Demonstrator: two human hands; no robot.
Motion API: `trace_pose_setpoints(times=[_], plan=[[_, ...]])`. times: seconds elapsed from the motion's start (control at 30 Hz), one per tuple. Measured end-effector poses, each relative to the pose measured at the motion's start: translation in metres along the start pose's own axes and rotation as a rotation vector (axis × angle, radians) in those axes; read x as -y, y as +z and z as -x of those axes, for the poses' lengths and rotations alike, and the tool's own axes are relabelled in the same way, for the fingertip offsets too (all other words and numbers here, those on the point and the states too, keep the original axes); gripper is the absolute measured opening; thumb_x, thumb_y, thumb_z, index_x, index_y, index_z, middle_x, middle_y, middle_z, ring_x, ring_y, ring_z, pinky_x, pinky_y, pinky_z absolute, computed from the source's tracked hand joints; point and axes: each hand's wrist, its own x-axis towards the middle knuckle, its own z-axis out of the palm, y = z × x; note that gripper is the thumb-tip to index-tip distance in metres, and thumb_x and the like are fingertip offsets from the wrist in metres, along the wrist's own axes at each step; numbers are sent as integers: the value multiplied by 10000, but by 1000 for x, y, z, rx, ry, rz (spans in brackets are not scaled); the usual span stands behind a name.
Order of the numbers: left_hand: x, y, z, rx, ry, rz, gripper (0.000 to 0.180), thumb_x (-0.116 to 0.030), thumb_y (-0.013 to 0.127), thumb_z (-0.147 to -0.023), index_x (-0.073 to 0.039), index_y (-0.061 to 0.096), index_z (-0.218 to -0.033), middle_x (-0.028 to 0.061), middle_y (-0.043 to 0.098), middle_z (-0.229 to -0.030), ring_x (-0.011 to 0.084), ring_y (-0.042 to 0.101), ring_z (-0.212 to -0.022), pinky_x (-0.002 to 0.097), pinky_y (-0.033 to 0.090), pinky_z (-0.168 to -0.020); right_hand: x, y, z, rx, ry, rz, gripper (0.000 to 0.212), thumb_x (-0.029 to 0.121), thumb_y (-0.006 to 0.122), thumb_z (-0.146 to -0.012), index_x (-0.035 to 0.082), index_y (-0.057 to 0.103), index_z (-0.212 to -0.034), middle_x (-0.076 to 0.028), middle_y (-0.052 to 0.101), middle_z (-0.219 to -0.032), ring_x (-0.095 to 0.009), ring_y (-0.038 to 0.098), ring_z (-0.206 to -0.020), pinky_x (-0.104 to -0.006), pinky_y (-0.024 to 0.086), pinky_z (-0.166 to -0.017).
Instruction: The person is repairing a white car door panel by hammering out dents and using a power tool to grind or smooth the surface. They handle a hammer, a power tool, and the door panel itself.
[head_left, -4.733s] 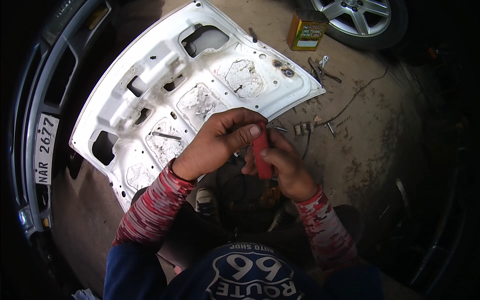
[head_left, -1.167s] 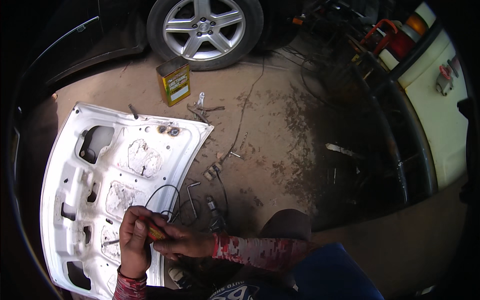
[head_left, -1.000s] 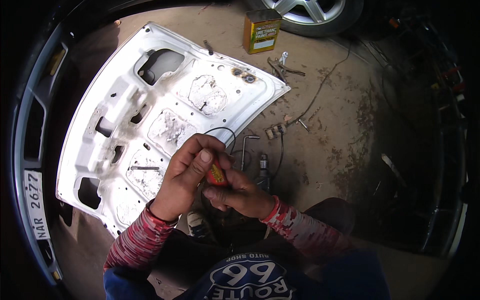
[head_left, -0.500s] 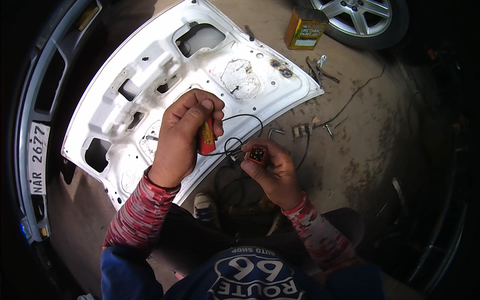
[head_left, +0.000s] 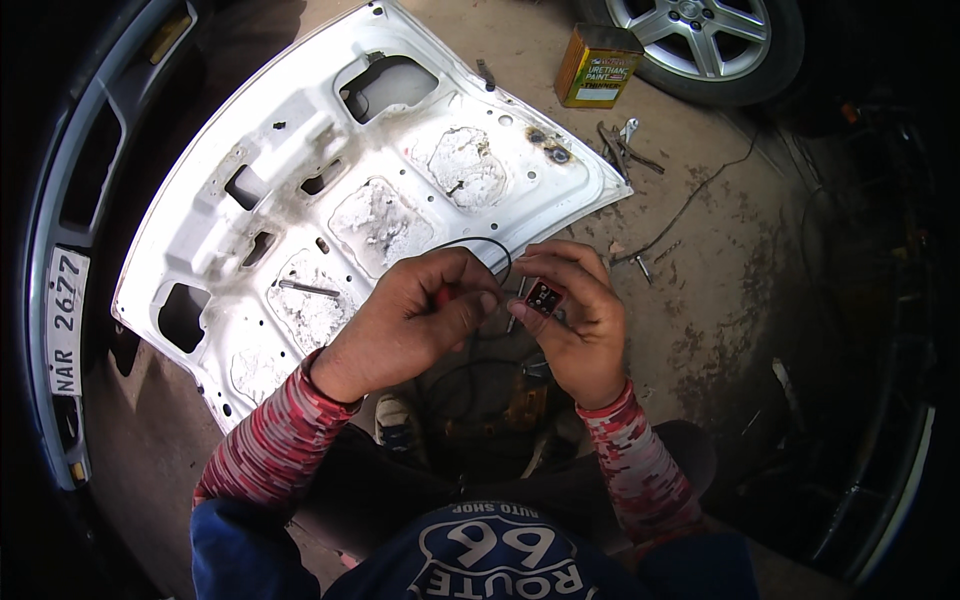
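My left hand [head_left: 420, 315] is closed on a small red object [head_left: 443, 296], nearly all of it hidden by the fingers. In my right hand [head_left: 583, 330], thumb and fingers pinch a small red square case [head_left: 544, 297], its open end facing up and showing several small metal tips inside a dark interior. Both hands are close together, fingertips almost meeting, above the near edge of a white car panel [head_left: 400, 200]. A black cord [head_left: 480, 240] curves out behind my left hand; where it leads is hidden.
A short metal rod [head_left: 308, 288] lies on the panel. Beyond it stand a yellow-green rectangular can [head_left: 600, 68] and a wheel [head_left: 700, 40]. Pliers [head_left: 628, 150] and a bolt [head_left: 643, 268] lie on the floor at right. A car bumper [head_left: 70, 220] runs along the left.
My left hand has moved right and down toward my right hand, its fingers now covering the red object. My right hand has shifted slightly right, still holding the case. The view has shifted slightly.
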Motion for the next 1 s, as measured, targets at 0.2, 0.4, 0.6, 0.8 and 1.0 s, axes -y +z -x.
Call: trace_pose_setpoints(times=[0.2, 0.4, 0.6, 0.8, 1.0], plan=[[6, 8, -5, -4, 17, 136, 151, -118, 571, -1053, -3, 647, -1114, 27, 650, -902, 80, 617, -781, 236, 507, -679, -2, -2, -1, -22, -27, 154, 419, -87, 772, -774, 24, 707, -1172, -110, 674, -1130, -216, 657, -1034, -318, 516, -896], [10, 6, -3, -98, 71, -40, 155, -64, 611, -1013, 1, 637, -1151, 26, 650, -946, 72, 598, -808, 233, 500, -727, -5, -1, 3, 61, 84, 130, 418, -122, 740, -849, -34, 630, -1243, -95, 646, -1206, -155, 620, -1135, -286, 493, -984], [8, 10, -2, -69, 134, -5, 292, -49, 681, -967, -6, 595, -1242, 13, 645, -956, 44, 566, -828, 214, 470, -739, -4, 2, -1, -4, 150, 149, 429, -62, 791, -766, 15, 681, -1173, -117, 694, -1064, -226, 673, -1004, -339, 530, -871], [13, 21, -8, -97, -27, -32, 290, -150, 639, -1027, -11, 576, -1274, 26, 650, -939, 55, 583, -809, 231, 504, -716, 7, -1, -3, 97, -122, 516, 473, -43, 770, -804, 21, 644, -1256, -114, 697, -1042, -241, 666, -1037, -342, 525, -916], [21, 15, -12, 24, -124, 798, 296, -221, 525, -1060, -12, 563, -1266, 59, 657, -965, 125, 637, -733, 265, 534, -605, 7, 12, 7, -165, 231, -500, 570, -26, 765, -885, 7, 507, -1392, -116, 576, -1269, -196, 650, -1051, -345, 554, -932]])
